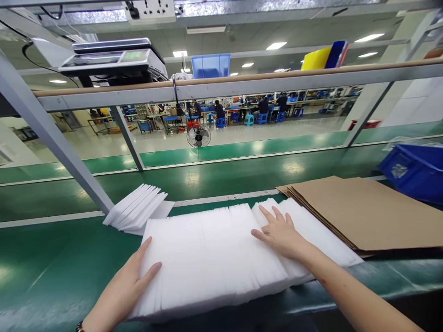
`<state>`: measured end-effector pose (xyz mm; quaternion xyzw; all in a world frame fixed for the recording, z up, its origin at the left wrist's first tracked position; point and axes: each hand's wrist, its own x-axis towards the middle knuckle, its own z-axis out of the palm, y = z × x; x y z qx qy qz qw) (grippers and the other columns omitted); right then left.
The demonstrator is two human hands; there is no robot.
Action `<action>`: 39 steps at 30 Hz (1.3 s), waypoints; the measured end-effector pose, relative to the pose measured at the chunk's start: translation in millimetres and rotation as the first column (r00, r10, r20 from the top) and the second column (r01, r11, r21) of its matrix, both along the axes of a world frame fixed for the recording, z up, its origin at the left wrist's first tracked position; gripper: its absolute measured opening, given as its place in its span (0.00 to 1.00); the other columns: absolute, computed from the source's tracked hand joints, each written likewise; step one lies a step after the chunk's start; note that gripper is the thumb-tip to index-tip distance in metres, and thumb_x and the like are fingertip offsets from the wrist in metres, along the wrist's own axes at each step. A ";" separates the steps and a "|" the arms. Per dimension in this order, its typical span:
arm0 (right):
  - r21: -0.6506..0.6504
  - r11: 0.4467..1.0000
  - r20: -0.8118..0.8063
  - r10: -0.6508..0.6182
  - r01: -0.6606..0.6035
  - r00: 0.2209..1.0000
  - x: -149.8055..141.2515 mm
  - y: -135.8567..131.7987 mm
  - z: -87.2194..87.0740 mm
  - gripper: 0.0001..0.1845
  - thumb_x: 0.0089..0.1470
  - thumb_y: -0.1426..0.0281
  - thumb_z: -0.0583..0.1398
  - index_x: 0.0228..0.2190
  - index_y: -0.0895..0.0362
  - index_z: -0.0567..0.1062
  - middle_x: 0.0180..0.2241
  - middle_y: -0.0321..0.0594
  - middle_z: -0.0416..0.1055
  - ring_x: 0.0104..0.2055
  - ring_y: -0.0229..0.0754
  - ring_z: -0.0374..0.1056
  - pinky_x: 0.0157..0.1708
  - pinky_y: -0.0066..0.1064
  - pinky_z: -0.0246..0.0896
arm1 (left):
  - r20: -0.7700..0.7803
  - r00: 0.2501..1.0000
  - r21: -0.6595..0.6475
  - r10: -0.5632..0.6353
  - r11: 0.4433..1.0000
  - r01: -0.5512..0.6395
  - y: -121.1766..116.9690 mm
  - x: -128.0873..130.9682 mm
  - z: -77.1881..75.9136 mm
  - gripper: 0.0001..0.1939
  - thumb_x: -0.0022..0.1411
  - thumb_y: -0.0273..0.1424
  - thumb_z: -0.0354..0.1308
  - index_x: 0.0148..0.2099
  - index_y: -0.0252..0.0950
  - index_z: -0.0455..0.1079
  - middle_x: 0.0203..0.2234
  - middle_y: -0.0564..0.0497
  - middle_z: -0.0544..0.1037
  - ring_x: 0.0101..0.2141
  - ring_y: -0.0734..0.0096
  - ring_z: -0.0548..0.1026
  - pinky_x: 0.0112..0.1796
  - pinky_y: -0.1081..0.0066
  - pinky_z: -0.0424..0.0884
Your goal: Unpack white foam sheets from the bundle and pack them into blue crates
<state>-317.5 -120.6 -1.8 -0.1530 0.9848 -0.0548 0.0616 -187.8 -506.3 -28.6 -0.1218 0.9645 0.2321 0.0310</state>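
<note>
A long row of white foam sheets [211,253], stood on edge and packed face to face, lies along the front of the green bench. My left hand [129,276] rests against the row's left end, thumb and fingers apart. At the right, where sheets lean over and spread flat, my right hand [278,233] lies on top with its fingers spread. Behind the left end, a smaller fanned bundle of white foam sheets [138,207] leans on the bench. Neither hand grips a sheet.
Brown cardboard sheets [374,207] are stacked at the right, with a blue bin [415,168] behind them. A metal post [58,133] rises at the left. The shelf overhead carries a scale [114,57] and a light-blue bin [211,66]. A fan [198,137] stands beyond; people sit farther back.
</note>
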 end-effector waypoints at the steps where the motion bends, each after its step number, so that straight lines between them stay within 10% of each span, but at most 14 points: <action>1: 0.021 1.000 -0.003 -0.004 0.004 1.000 0.2 -3.2 -0.5 0.38 0.48 0.43 0.41 0.23 0.56 0.77 0.63 0.37 0.36 0.62 0.63 0.28 0.54 0.60 0.25 | 0.000 1.000 0.005 -0.001 1.000 0.001 -0.1 0.0 -0.2 0.38 0.58 0.52 0.41 0.64 0.38 0.39 0.60 0.46 0.52 0.57 0.57 0.56 0.55 0.57 0.54; 25: 0.119 0.984 0.054 -0.139 0.132 0.989 0.6 11.2 -3.8 0.41 0.45 0.40 0.41 0.34 0.59 0.77 0.63 0.45 0.36 0.63 0.59 0.26 0.55 0.59 0.27 | -0.008 1.000 -0.004 0.005 1.000 -0.005 1.8 1.7 3.1 0.37 0.58 0.50 0.42 0.64 0.39 0.41 0.59 0.46 0.55 0.56 0.56 0.58 0.53 0.58 0.58; 31: 0.036 0.990 -0.030 -0.135 0.136 0.990 9.8 1.9 -12.3 0.38 0.50 0.60 0.47 0.60 0.57 0.42 0.62 0.47 0.36 0.63 0.51 0.30 0.58 0.52 0.28 | 0.016 1.000 -0.003 -0.001 1.000 0.001 3.4 0.7 3.6 0.37 0.58 0.51 0.40 0.64 0.39 0.38 0.60 0.46 0.53 0.57 0.57 0.56 0.54 0.58 0.55; 35: -0.046 0.998 0.021 -0.035 0.036 0.999 13.1 -5.6 -9.6 0.24 0.54 0.62 0.44 0.51 0.44 0.65 0.63 0.37 0.36 0.63 0.52 0.28 0.58 0.52 0.24 | 0.021 1.000 -0.005 -0.009 1.000 0.009 5.4 0.6 6.1 0.37 0.58 0.51 0.40 0.64 0.38 0.38 0.60 0.47 0.51 0.57 0.58 0.55 0.54 0.59 0.54; 39: -0.111 0.994 0.066 0.011 -0.004 0.998 15.3 -19.6 -1.3 0.34 0.52 0.46 0.38 0.34 0.48 0.77 0.63 0.36 0.37 0.63 0.56 0.25 0.57 0.54 0.23 | 0.021 1.000 -0.009 -0.008 1.000 0.008 6.2 1.2 7.4 0.38 0.58 0.51 0.40 0.64 0.38 0.38 0.60 0.48 0.51 0.58 0.59 0.55 0.54 0.61 0.55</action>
